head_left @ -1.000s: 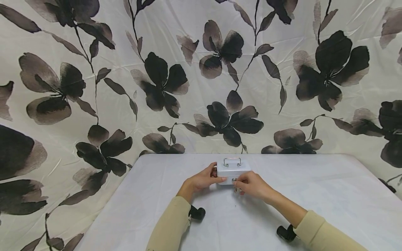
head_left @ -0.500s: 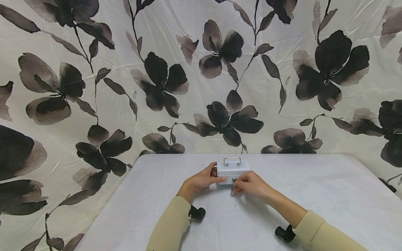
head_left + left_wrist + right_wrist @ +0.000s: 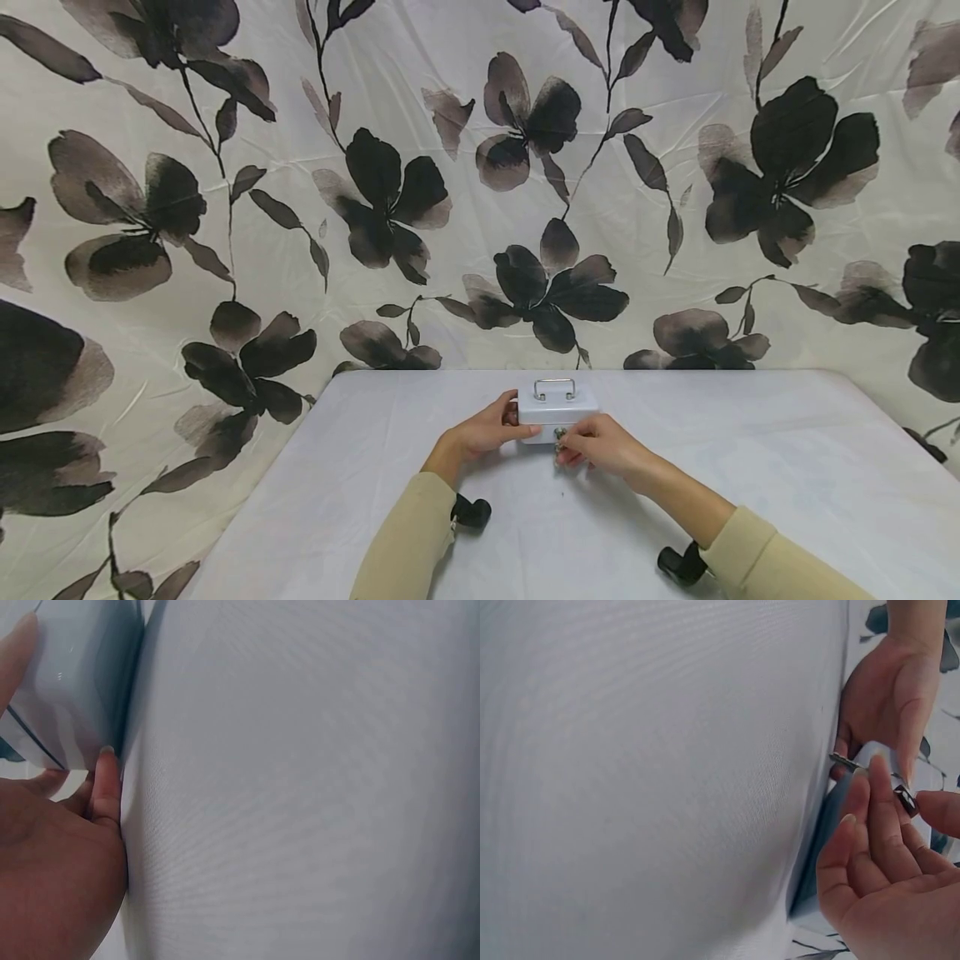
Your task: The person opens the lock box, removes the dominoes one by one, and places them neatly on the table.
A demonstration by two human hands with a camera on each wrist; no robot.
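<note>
Both left hand (image 3: 483,431) and right hand (image 3: 606,448) have fingers clamped, respectively on the box (image 3: 551,410) and a key (image 3: 906,801) at its lock (image 3: 559,433), likely a turning step needing a steady twist next.

Head view: bright, even, diffuse light. Shadows faint, soft-edged; a grey one on the tablecloth (image 3: 300,517) below the right hand (image 3: 600,446), right of lower centre. Pale sheen streaks on the creased floral backdrop (image 3: 420,50), upper right and far left. Key (image 3: 844,761) too small here for detail.

Left wrist view: dimmer, bluish-grey, low contrast. Small highlights on the white cash box (image 3: 64,671), upper left; left hand (image 3: 60,870) in shade. Fine ripple pattern across cloth; right edge darkens.

Right wrist view: also dim, soft; banding along top, shading deepest beside box, lower centre.
</note>
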